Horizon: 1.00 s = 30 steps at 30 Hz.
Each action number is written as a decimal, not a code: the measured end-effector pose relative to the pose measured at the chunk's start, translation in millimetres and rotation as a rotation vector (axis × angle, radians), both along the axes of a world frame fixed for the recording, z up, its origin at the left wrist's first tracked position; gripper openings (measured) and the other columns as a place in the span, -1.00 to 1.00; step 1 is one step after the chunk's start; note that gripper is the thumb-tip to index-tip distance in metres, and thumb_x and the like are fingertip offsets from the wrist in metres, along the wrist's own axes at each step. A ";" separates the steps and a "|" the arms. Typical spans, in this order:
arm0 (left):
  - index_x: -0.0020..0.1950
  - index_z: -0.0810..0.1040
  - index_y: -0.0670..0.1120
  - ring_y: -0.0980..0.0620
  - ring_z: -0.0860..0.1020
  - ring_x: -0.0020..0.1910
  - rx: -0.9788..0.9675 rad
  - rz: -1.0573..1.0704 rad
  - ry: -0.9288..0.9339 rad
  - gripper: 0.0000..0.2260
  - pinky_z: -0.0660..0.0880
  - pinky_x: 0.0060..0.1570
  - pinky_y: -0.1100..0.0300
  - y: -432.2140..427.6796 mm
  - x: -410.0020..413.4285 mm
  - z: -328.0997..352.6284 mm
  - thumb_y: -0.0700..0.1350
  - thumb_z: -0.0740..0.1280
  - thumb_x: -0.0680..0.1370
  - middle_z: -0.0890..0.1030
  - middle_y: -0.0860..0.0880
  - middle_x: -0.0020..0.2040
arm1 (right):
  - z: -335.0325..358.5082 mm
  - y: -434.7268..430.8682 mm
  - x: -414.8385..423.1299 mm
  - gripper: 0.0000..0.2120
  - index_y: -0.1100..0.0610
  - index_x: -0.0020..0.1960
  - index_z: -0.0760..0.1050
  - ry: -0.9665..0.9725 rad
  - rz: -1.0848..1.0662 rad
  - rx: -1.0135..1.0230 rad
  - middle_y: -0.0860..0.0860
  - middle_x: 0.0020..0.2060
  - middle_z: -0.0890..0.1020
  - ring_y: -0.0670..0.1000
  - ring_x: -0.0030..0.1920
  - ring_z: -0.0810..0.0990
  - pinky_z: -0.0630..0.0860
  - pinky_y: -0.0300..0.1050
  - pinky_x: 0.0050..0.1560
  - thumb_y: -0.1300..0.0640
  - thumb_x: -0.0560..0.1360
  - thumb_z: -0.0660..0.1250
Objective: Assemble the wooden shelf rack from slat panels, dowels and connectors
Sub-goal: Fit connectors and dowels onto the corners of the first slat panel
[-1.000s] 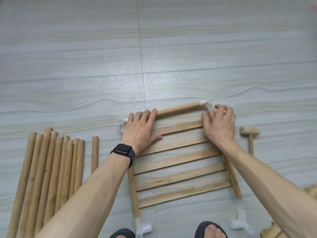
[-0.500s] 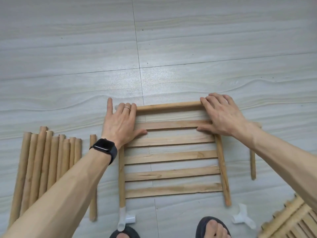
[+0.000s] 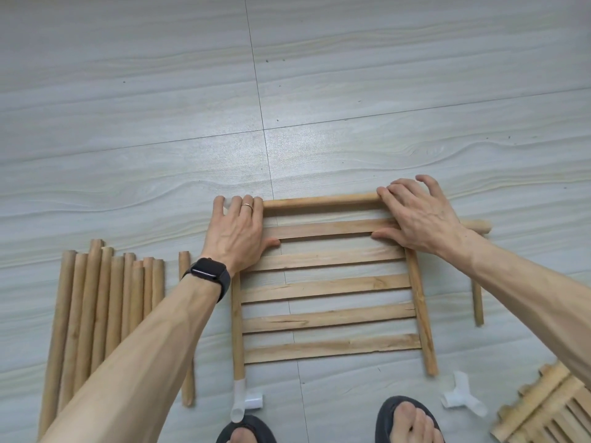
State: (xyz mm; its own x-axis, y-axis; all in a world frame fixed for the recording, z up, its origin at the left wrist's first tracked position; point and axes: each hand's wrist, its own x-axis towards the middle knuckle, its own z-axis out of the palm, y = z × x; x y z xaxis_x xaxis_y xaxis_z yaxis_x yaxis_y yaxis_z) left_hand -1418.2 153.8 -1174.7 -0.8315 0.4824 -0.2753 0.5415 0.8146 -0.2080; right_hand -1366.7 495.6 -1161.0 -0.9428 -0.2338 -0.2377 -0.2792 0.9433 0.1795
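Panel (image 3: 326, 282) flat on floor (image 3: 128, 123), slats crosswise, just ahead of the feet. Dowel (image 3: 319, 201) along its far edge, long axis left to right, bridging both hands. Left hand (image 3: 236, 231) at far-left corner, fingers straight, pressing over a white connector (image 3: 227, 204). Right hand (image 3: 419, 225) at the dowel's right end, fingers spread and bent, pressing, wrapped round nothing. Each equally near its own corner; probably seating the ends. Spare dowels (image 3: 105, 308) well left. Mallet (image 3: 478, 302) just right of panel. Loose connector (image 3: 460, 398) near the bare near-right rail end.
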 end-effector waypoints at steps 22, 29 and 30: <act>0.61 0.14 -0.03 -0.27 0.46 0.34 0.603 0.912 -0.411 -0.35 0.44 0.21 -0.08 -41.4 197.7 33.2 0.19 0.24 0.60 0.37 -0.25 0.45 | 39.5 -21.4 240.1 -0.43 0.07 0.42 0.41 -0.164 -0.969 -0.316 0.15 0.34 0.43 0.23 0.38 0.34 0.39 0.15 0.28 -0.24 0.53 0.28; 0.54 0.28 -0.11 -0.22 0.46 0.34 0.687 0.952 -0.524 -0.54 0.43 0.30 -0.04 -26.5 222.2 38.5 -0.08 0.23 0.65 0.45 -0.23 0.40 | 17.0 -26.2 308.3 -0.43 0.17 0.41 0.33 -0.388 -1.187 -0.497 0.23 0.26 0.58 0.26 0.29 0.52 0.45 0.03 0.15 -0.14 0.55 0.36; 0.54 0.26 -0.12 -0.22 0.47 0.33 0.679 0.952 -0.521 -0.54 0.42 0.29 -0.04 -24.7 222.1 38.8 -0.10 0.24 0.64 0.45 -0.24 0.40 | 13.4 -28.1 307.0 -0.48 0.19 0.38 0.35 -0.341 -1.195 -0.527 0.22 0.21 0.62 0.27 0.25 0.55 0.45 0.03 0.10 -0.09 0.57 0.35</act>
State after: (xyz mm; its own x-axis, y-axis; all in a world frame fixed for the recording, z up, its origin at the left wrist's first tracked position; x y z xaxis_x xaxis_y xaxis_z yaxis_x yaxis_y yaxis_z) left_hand -1196.1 129.0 -1135.8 -0.7936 -0.0697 -0.6044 -0.4190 0.7829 0.4598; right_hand -1059.8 467.6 -1147.6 -0.5445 0.5470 -0.6358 0.7972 0.5733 -0.1895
